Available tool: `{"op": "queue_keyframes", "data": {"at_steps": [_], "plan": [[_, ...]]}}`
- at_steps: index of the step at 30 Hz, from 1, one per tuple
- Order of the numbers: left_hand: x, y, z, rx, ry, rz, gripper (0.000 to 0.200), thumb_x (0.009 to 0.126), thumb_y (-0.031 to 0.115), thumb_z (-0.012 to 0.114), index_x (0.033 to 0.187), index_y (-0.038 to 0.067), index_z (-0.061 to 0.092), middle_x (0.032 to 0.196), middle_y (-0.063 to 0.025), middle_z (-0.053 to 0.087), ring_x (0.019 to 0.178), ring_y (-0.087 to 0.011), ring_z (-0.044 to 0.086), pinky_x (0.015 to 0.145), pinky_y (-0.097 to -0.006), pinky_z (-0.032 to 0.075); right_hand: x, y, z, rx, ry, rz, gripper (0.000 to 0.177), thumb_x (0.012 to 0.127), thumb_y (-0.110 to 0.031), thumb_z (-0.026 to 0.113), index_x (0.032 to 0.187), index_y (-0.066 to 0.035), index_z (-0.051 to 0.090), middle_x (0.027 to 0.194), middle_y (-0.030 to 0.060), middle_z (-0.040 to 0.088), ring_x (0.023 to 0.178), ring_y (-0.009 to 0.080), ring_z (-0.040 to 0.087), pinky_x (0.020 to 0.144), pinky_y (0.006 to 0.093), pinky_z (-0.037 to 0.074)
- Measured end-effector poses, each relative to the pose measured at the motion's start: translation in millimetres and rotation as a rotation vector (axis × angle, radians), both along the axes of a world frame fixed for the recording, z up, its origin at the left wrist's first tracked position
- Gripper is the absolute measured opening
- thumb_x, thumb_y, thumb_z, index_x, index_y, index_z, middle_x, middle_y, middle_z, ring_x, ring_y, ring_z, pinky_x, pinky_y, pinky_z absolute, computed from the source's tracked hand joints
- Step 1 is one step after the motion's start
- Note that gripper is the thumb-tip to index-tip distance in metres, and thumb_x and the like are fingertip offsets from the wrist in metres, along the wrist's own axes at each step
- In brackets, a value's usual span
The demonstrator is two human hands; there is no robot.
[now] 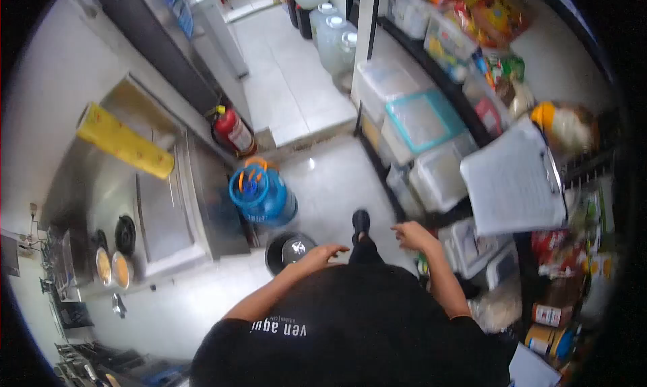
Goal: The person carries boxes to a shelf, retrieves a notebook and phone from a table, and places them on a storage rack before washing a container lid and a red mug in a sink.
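Observation:
My left hand (323, 255) hangs in front of my body with its fingers loosely stretched, holding nothing. Below it on the floor is a round black bin (294, 249), apart from the hand. My right hand (412, 237) is raised on the other side, fingers apart and nothing in them. Nearest to it are the storage shelves, with clear plastic containers (441, 178) and a clipboard with white paper (515, 185). One of my black shoes (361, 222) shows on the floor between the hands.
A blue gas cylinder (266, 198) stands ahead on the left, with a red fire extinguisher (234, 132) behind it. A raised step (313, 139) crosses the doorway. A steel counter (168, 218) holds a yellow roll (125, 141) and bowls (121, 270). Large jugs (333, 43) stand beyond.

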State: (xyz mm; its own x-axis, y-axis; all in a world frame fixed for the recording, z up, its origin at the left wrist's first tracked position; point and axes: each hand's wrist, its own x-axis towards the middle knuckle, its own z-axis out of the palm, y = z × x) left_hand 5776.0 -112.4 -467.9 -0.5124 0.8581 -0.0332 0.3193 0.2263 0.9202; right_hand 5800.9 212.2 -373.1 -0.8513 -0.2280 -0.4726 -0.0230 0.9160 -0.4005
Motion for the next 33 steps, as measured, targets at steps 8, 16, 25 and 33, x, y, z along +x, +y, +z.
{"op": "queue_keyframes", "data": {"at_steps": [8, 16, 25, 33], "plan": [[-282.4, 154.7, 160.9, 0.18, 0.041, 0.287, 0.028, 0.084, 0.026, 0.069, 0.103, 0.006, 0.061, 0.086, -0.007, 0.064, 0.07, -0.0172, 0.062, 0.059, -0.0288, 0.048, -367.8, 20.3, 81.1, -0.628, -0.057, -0.305, 0.04, 0.097, -0.038, 0.045, 0.109, -0.006, 0.065, 0.054, 0.0045, 0.058, 0.038, 0.0092, 0.047, 0.038, 0.025, 0.036], [-535.4, 125.4, 172.4, 0.39, 0.165, 0.989, 0.01, 0.087, 0.01, 0.063, 0.084, 0.002, 0.057, 0.062, -0.0049, 0.054, 0.049, -0.0108, 0.049, 0.049, -0.0263, 0.041, -688.2, -115.0, 138.1, -1.016, -0.249, 0.113, 0.035, 0.096, -0.034, 0.051, 0.117, -0.008, 0.06, 0.051, -0.0029, 0.047, 0.045, 0.0051, 0.045, 0.044, 0.0231, 0.036], [-979.1, -19.7, 207.1, 0.474, -0.26, 1.145, 0.016, 0.087, 0.007, 0.061, 0.1, 0.001, 0.053, 0.07, 0.0014, 0.052, 0.061, -0.0026, 0.046, 0.055, -0.0166, 0.037, -1208.4, -146.1, 153.3, -0.172, 0.228, 0.278, 0.062, 0.085, -0.037, 0.064, 0.134, -0.006, 0.04, 0.096, 0.0203, 0.065, 0.087, 0.0365, 0.063, 0.078, 0.0412, 0.049], [-1195.5, -85.4, 275.9, 0.287, -0.171, 1.075, 0.054, 0.071, 0.01, 0.08, 0.109, 0.003, 0.042, 0.078, 0.0022, 0.05, 0.054, -0.0018, 0.035, 0.047, -0.0188, 0.03, -1327.8, -114.4, 137.7, 0.158, -0.46, 0.443, 0.07, 0.074, -0.036, 0.073, 0.132, -0.008, 0.045, 0.116, 0.02, 0.06, 0.109, 0.0373, 0.056, 0.092, 0.0443, 0.045]]}}
